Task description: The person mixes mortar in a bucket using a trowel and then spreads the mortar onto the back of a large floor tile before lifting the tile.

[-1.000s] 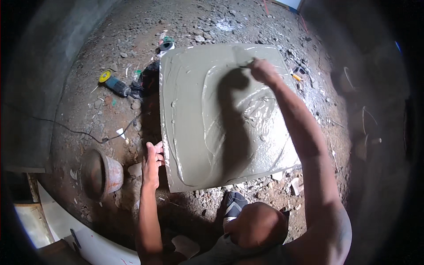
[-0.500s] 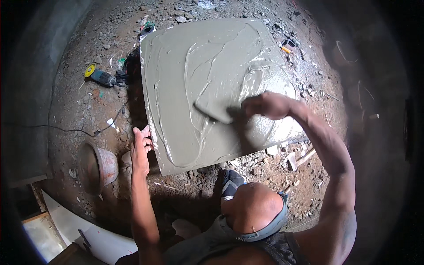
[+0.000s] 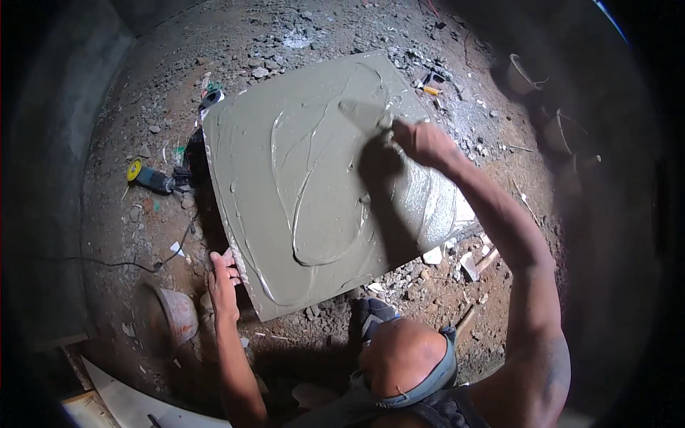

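Note:
A large tile with a chipped pale edge lies tilted before me, its upper face spread with wet grey mortar in ridges and smears. At its near left edge, my left hand grips the rim, fingers partly hidden at the side. My right hand is closed around the handle of a trowel; the blade lies low over the mortar toward the far right part. Whether the blade touches the mortar along its full length, I cannot tell. A dark shadow of the arm falls across the tile.
An angle grinder with a yellow disc and a cord lies on the rubble floor at left. A bucket lies tipped near my left arm. My bent knee is close to the tile's near edge. White shards lie at right.
My right hand has swept the trowel away from me across the mortar. The view has shifted; my left hand stays on the tile's left edge.

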`<state>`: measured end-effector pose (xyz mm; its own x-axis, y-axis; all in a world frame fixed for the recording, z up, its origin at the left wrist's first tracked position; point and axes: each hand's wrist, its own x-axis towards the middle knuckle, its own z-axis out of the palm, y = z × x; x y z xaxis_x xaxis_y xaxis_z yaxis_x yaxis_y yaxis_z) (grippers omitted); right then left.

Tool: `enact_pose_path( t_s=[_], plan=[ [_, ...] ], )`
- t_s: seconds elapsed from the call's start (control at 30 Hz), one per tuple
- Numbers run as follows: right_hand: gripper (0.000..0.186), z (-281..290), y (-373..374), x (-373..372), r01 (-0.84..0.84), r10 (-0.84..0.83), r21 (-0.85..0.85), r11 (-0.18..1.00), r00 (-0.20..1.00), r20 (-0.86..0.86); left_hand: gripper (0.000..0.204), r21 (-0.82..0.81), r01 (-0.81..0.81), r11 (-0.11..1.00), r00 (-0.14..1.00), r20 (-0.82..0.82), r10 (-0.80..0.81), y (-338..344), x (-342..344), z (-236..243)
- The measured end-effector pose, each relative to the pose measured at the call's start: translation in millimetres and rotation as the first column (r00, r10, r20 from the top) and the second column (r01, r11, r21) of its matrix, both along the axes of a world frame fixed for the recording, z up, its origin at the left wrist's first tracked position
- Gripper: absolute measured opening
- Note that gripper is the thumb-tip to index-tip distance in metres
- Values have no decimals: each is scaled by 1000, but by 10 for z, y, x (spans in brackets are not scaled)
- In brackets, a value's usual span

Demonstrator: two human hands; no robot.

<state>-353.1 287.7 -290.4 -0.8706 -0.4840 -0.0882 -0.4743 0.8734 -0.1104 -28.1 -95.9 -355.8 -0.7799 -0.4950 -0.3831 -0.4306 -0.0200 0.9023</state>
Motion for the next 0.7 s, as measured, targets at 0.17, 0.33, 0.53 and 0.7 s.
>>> enact_pose_path(
  t_s=[0.17,0.33,0.53,0.7],
  plan=[
    [40,14,476,-632,128,-47,-301,945,964,263,79,-18,-21,1000,1000,22,21,30,-16,94],
    [37,499,501,162,193,-71,-142,971,797,599,80,26,-3,1000,999,-39,4,-28,-1,88],
    [34,292,521,1330,-259,425,-365,895,747,512,80,61,16,998,999,-40,-14,-42,-47,26],
    [44,468,-200,2400,-98,158,-147,984,859,487,79,59,-10,998,999,-47,13,-79,26,3]
  ],
)
